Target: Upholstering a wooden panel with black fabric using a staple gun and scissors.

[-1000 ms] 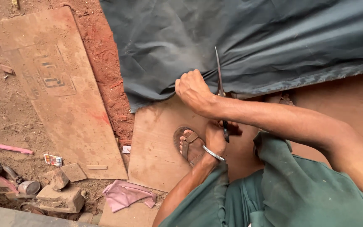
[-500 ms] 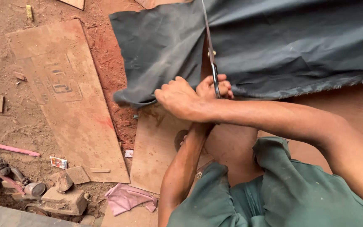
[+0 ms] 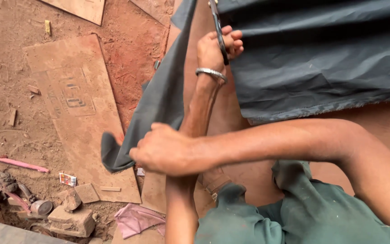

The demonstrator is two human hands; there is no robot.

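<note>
A large dark grey-green cloth [image 3: 321,58] lies spread over a brown board [image 3: 384,131]. My left hand [image 3: 215,47], with a metal bangle at the wrist, is stretched far forward and shut on a pair of scissors [image 3: 219,31] set into a cut in the cloth. My right arm crosses over the left forearm. My right hand [image 3: 163,151] is closed on the cut-off strip of cloth [image 3: 163,95], which is lifted and pulled left, away from the main piece.
Reddish dirt ground lies to the left with a flat cardboard sheet [image 3: 77,108], stones [image 3: 71,217], a pink rag [image 3: 136,219], a pink strip [image 3: 10,160] and a small packet [image 3: 67,179]. My green-clothed leg [image 3: 294,217] fills the lower right.
My left hand has pushed the scissors away from me along the cloth, lengthening the cut. My right hand has taken the cut strip and drawn it left and nearer.
</note>
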